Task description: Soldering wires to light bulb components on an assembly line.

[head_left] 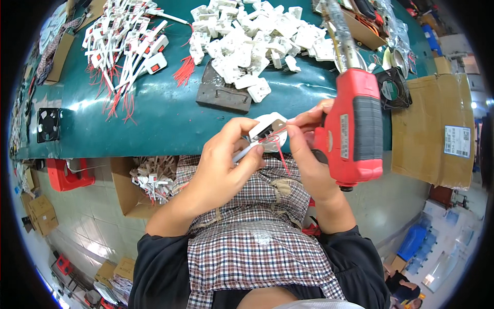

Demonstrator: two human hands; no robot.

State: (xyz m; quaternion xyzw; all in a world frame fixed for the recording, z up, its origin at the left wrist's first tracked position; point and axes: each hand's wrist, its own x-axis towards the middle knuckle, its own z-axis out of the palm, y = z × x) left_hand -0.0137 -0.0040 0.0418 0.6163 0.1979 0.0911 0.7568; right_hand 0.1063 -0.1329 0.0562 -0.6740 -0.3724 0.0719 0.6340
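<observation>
My left hand (226,157) is closed round an opened white plastic housing (271,122) and the white stem (242,153) coming out of it, just off the table's front edge. Dark parts show inside the shell. With thumb and forefinger my right hand (307,149) pinches a thin red wire (284,159) at the housing's right side. The wire loops below the shell. Nearest to the camera, a red and black power tool (355,129) covers part of my right hand; whether the hand touches it I cannot tell.
White plastic shells (257,38) lie heaped at the back. Left of them are stemmed white pieces (123,46) with red wires. A dark metal block (221,92) sits on the green table (159,129). A carton (123,190) of similar pieces stands below. Cardboard (432,129) is at right.
</observation>
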